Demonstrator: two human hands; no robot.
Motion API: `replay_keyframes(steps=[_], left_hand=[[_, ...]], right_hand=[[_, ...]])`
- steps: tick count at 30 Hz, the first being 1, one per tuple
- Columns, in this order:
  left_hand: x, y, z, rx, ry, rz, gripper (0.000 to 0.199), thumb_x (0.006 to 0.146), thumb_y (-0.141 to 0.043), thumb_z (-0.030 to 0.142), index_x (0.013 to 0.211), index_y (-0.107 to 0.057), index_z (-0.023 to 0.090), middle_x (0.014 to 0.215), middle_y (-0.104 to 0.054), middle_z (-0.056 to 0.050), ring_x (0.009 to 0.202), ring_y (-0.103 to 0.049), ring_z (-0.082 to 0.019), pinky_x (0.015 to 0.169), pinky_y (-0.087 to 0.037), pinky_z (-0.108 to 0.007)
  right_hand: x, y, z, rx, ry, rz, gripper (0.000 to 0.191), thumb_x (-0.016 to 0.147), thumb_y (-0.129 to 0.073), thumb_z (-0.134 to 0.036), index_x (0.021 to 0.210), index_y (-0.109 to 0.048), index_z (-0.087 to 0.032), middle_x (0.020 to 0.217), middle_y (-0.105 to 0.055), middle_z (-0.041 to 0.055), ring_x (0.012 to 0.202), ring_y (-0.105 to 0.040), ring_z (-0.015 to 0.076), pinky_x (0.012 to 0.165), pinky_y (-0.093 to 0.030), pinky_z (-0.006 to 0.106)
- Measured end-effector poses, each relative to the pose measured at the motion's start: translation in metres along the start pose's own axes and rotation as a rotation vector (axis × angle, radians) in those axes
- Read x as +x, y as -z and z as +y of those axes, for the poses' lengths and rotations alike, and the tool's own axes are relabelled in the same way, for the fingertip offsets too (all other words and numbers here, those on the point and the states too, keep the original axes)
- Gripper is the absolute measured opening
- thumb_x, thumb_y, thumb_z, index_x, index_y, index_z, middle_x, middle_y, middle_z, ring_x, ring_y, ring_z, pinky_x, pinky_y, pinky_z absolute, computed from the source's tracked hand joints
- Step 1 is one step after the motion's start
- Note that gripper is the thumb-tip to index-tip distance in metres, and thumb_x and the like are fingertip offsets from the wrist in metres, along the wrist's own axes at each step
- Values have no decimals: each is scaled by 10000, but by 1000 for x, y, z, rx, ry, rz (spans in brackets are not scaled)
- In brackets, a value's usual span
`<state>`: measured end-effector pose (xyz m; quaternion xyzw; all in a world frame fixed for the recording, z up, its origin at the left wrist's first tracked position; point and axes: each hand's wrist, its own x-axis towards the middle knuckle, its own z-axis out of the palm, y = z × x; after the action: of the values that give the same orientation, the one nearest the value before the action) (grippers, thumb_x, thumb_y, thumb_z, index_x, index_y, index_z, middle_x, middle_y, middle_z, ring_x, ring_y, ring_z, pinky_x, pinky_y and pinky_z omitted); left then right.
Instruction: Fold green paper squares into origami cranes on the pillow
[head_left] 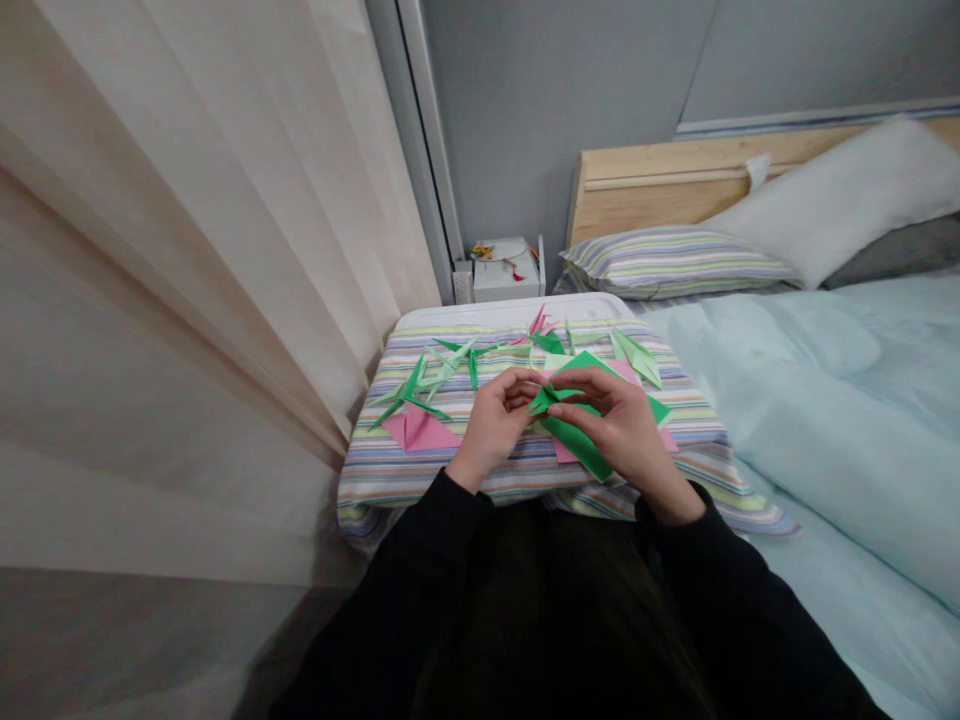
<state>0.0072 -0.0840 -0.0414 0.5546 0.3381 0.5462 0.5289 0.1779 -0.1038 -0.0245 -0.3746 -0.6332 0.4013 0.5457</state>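
Between my fingertips is a small folded piece of dark green origami paper (546,399). My left hand (496,418) pinches it from the left, and my right hand (616,415) grips it from the right. Under my right hand lie flat green paper squares (581,452) on top of pink paper (564,455). Left of my hands rest several folded green paper cranes (448,368) and a pink folded paper (421,428). Beyond my hands lie a pink paper crane (538,322) and a light green folded paper (637,357).
A striped cloth (517,480) covers the small white table (510,314) before me. Along the left hangs a beige curtain (225,230). To the right is a bed with a pale blue quilt (840,370). A small white cabinet (508,280) stands behind the table.
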Motion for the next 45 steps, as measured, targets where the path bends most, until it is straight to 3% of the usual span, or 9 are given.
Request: replay_keyframes(steps=[8,13,19,22,29,34,38,40,45], left_hand=[[-2,-1,0,-12,33,10,369,659,-908,300,914,-675,170,746,-724,-15,673,-679,-139,670,-529,-251],[-4,-1,-1,-16,49,53,339,664,-887,265,915,-676,179,746,-740,-19,656,-691,-146,652,-527,-252],[-4,-2,-1,5,28,46,287,698,-819,231,949,-690,177,822,-752,-38,774,-727,-181,679,-533,-257],[-5,-3,0,46,44,-17,280,743,-782,241,1000,-701,165,721,-721,-16,658,-675,-151,608,-477,-235],[-7,-2,3,88,21,-19,246,759,-726,176,1000,-683,147,687,-715,-2,520,-536,-82,530,-356,-203],[-8,-3,5,41,55,-85,426,756,-792,230,1147,-633,168,708,-705,11,514,-543,-77,522,-377,-189],[-8,-4,4,-38,66,-115,629,718,-874,281,1245,-533,241,852,-717,11,586,-649,-99,582,-475,-198],[-8,-4,3,-67,70,-121,620,724,-881,295,1219,-508,262,891,-717,12,617,-683,-109,622,-513,-212],[-9,-4,5,-79,72,-193,441,793,-841,357,1105,-556,231,849,-724,0,638,-723,-148,629,-540,-241]], right_hand=[[2,4,-4,-32,8,-23,140,825,-805,-329,920,-772,-232,1023,-794,68,994,-733,266,854,-583,404],[-3,-7,-6,-268,164,151,42,860,-744,-262,889,-751,-232,864,-770,40,758,-699,217,750,-560,381],[-5,-12,-11,-426,374,158,105,898,-699,-178,875,-761,-260,845,-752,37,815,-694,231,772,-538,381],[-4,-11,-7,-473,451,184,151,898,-684,-146,878,-777,-263,934,-755,56,904,-698,243,817,-537,397],[-4,-11,4,-551,498,146,106,900,-703,-157,862,-781,-218,784,-714,50,783,-651,230,710,-492,374],[0,-12,-4,-434,383,192,193,883,-729,-244,698,-687,-212,699,-666,23,708,-618,199,680,-467,349],[10,-9,-4,-154,58,230,173,789,-800,-323,793,-669,-212,625,-645,-21,573,-581,160,573,-447,298],[16,-6,-3,-26,-65,207,262,738,-838,-372,819,-650,-207,601,-628,-34,530,-549,143,525,-414,274],[27,3,4,97,-257,100,420,770,-791,-512,591,-594,-188,569,-542,-18,536,-490,115,524,-412,264]])
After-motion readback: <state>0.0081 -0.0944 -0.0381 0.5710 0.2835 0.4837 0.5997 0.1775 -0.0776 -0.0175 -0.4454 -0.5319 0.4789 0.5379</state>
